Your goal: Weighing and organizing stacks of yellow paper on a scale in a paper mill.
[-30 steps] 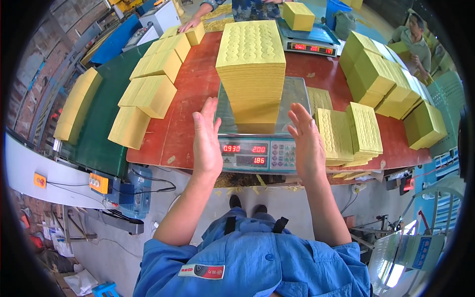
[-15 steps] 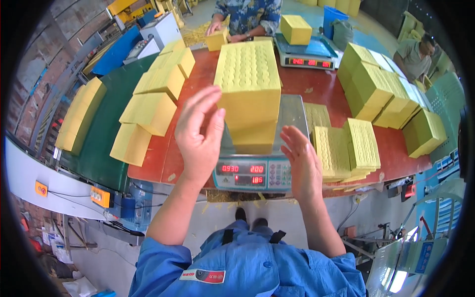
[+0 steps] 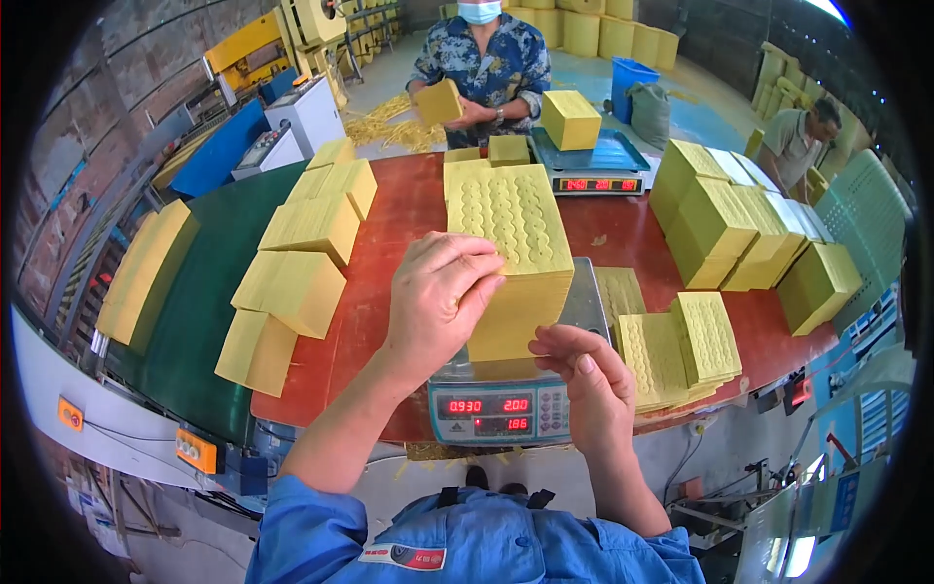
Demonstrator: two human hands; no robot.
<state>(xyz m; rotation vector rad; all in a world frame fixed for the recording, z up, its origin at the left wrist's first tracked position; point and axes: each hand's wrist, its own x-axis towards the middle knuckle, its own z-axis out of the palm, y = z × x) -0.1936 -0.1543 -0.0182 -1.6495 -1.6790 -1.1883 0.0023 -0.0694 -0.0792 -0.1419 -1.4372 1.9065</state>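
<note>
A tall stack of yellow paper sheets (image 3: 520,316), embossed with wavy rows on top, stands on a scale (image 3: 498,413) with red digits lit. My left hand (image 3: 433,297) is at the stack's upper left edge, fingers curled with the thumb close to them, seeming to pinch there. Near the stack's lower right corner is my right hand (image 3: 591,380), its fingers loosely bent and apart from the thumb, holding nothing visible. Whether its fingertips touch the paper I cannot tell. Lower embossed stacks (image 3: 650,360) lie just right of the scale.
Yellow paper blocks (image 3: 302,287) line the red table's left side beside a green conveyor belt (image 3: 185,331). More blocks (image 3: 715,219) stand at the right. Across the table, a masked person (image 3: 477,73) holds a yellow block near a second scale (image 3: 598,180). Another person (image 3: 798,146) is far right.
My left hand has gone from spread beside the stack to curled at its upper edge. My right hand's fingers have bent inward. The person opposite has lifted a block. The view has tilted up.
</note>
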